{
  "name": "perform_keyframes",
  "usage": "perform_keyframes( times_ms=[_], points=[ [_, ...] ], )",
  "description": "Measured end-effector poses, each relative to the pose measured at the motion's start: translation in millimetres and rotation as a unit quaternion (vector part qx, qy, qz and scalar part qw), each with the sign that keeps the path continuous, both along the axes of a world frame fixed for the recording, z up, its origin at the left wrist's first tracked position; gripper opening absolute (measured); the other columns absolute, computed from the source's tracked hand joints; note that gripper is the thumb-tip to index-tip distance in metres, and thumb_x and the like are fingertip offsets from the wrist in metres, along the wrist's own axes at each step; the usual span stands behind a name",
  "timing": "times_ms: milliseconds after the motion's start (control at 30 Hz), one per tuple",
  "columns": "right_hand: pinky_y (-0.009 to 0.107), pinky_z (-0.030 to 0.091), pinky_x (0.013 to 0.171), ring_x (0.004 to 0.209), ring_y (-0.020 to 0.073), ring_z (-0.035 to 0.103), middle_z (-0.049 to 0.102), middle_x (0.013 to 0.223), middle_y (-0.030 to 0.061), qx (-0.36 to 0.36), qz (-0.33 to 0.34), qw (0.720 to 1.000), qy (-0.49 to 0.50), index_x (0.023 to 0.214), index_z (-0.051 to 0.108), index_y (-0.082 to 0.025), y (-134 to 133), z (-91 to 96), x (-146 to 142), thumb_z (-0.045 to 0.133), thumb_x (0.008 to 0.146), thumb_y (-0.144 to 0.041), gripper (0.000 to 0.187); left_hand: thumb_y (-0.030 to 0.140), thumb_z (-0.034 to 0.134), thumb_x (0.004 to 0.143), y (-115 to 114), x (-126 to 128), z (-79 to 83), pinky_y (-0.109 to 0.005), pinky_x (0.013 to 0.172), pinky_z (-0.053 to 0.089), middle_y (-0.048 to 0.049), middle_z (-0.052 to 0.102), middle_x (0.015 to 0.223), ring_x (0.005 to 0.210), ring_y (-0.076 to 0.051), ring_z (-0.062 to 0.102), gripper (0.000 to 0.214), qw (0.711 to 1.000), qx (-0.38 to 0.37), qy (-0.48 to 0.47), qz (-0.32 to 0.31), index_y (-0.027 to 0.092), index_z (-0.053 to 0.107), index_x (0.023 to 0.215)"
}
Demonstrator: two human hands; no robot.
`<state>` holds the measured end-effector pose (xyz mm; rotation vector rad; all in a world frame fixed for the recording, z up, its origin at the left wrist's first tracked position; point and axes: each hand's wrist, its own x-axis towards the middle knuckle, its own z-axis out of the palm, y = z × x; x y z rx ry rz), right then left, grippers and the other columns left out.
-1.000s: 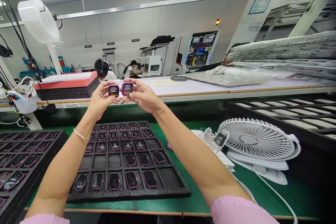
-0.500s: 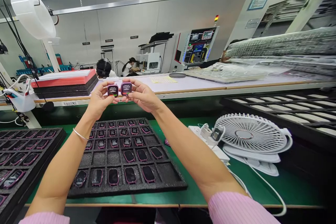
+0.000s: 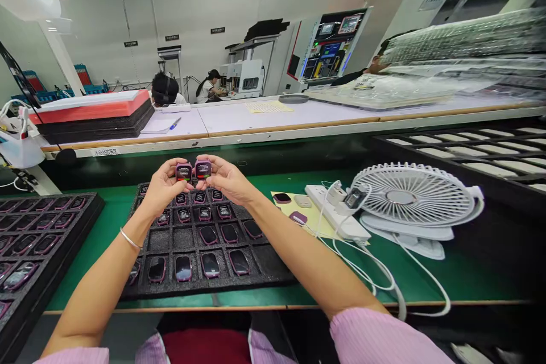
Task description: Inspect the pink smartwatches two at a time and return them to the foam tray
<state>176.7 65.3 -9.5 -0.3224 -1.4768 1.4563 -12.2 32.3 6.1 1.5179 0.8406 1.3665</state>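
Note:
My left hand (image 3: pixel 164 185) pinches a small purple-rimmed watch body (image 3: pixel 183 171) with a lit screen. My right hand (image 3: pixel 226 178) pinches a second lit watch body (image 3: pixel 203 169) right beside it, the two nearly touching. Both are held just above the far end of a black foam tray (image 3: pixel 273 264) on the green bench. The tray's pockets hold several more watch bodies, some lit at the far rows, dark ones nearer me, and a few pockets are bare.
A second foam tray (image 3: pixel 63 239) of watch bodies lies at the left. To the right are a white desk fan (image 3: pixel 416 199), a power strip (image 3: pixel 336 219) with cables, and loose watch bodies on a yellow sheet (image 3: pixel 313 219). Other people sit beyond the raised shelf.
Both hands have come down with their watch bodies, from shelf height to just over the tray's far end. My view has tilted downward.

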Motion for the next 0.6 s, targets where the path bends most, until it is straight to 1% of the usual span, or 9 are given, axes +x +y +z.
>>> perform_keyframes(
  times_ms=[133, 233, 400, 600],
  points=[
    [0.028, 0.057, 0.068, 0.072, 0.0143, 0.070, 0.068, 0.092, 0.0008, -0.025, 0.008, 1.000, -0.002, 0.118, 0.058, -0.021, 2, -12.4, -2, 0.071, 0.068, -0.011, 0.053, 0.014, 0.071, 0.066, 2, -2, -11.9, -0.024, 0.065, 0.057, -0.0051, 0.065, 0.106, 0.067, -0.011, 0.069, 0.049, 1.000, -0.019, -0.002, 0.004, 0.018, 0.056, 0.112],
    [0.029, 0.057, 0.069, 0.074, 0.0149, 0.070, 0.068, 0.096, 0.0017, -0.030, 0.011, 0.999, -0.004, 0.119, 0.058, -0.022, 4, -18.6, -3, 0.070, 0.069, -0.011, 0.053, 0.013, 0.071, 0.065, 4, -4, -17.1, -0.024, 0.065, 0.057, -0.0051, 0.064, 0.107, 0.067, -0.011, 0.069, 0.050, 1.000, -0.027, -0.004, 0.006, 0.018, 0.056, 0.113],
    [0.027, 0.056, 0.069, 0.073, 0.0143, 0.070, 0.067, 0.095, 0.0011, -0.031, 0.010, 0.999, 0.000, 0.120, 0.058, -0.022, 9, -29.7, -7, 0.070, 0.069, -0.011, 0.053, 0.013, 0.071, 0.065, 7, -5, -26.5, -0.022, 0.062, 0.055, -0.0033, 0.064, 0.104, 0.066, -0.010, 0.068, 0.049, 0.999, -0.031, -0.011, 0.017, 0.018, 0.056, 0.112],
    [0.028, 0.057, 0.067, 0.072, 0.0147, 0.069, 0.067, 0.097, 0.0024, -0.037, 0.010, 0.999, 0.001, 0.120, 0.059, -0.021, 11, -31.6, -8, 0.075, 0.073, -0.018, 0.050, 0.015, 0.073, 0.066, 8, -3, -28.1, -0.023, 0.061, 0.055, -0.0018, 0.064, 0.100, 0.064, -0.011, 0.068, 0.047, 0.999, -0.034, -0.012, 0.026, 0.019, 0.056, 0.111]
  ],
)
